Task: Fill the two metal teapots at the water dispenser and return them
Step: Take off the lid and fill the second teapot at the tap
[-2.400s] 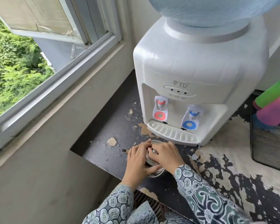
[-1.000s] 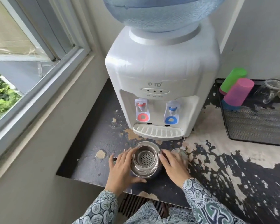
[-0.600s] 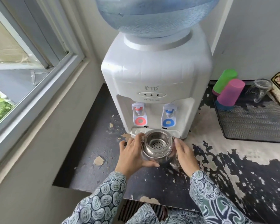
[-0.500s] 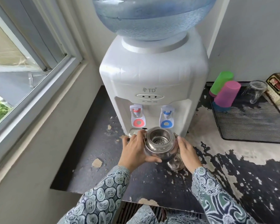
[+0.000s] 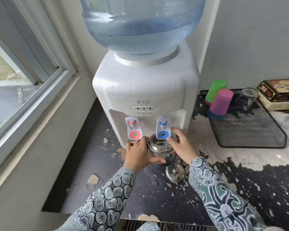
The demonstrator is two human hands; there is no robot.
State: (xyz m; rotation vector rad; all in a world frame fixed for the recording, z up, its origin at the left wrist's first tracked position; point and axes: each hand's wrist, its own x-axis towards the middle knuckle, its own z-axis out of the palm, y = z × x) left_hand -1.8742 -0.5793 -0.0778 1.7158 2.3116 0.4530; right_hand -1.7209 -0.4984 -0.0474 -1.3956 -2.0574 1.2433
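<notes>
Teapot (image 5: 162,151) is sitting under the blue tap (image 5: 163,130), lid (image 5: 175,172) off; we're gripping its body with left hand (image 5: 138,153), right hand (image 5: 182,145) loose-fingered alongside. Slick steel, getting heavier as it fills.

This looks like a small drinks corner in a home or a little office; it is hard to tell which. A white water dispenser (image 5: 145,97) stands on a dark surface (image 5: 157,197) whose paint is peeling off in many spots. A big blue water bottle (image 5: 142,24) sits upside down on top of it. It has a red tap (image 5: 133,130) and a blue tap (image 5: 163,129). Beside it is a black mesh tray (image 5: 250,130) with plastic cups, a green cup (image 5: 215,90) and a pink cup (image 5: 221,101), and a clear glass (image 5: 246,98). A printed box (image 5: 279,93) sits next to the tray. A window (image 5: 23,80) on the left lets in daylight.
</notes>
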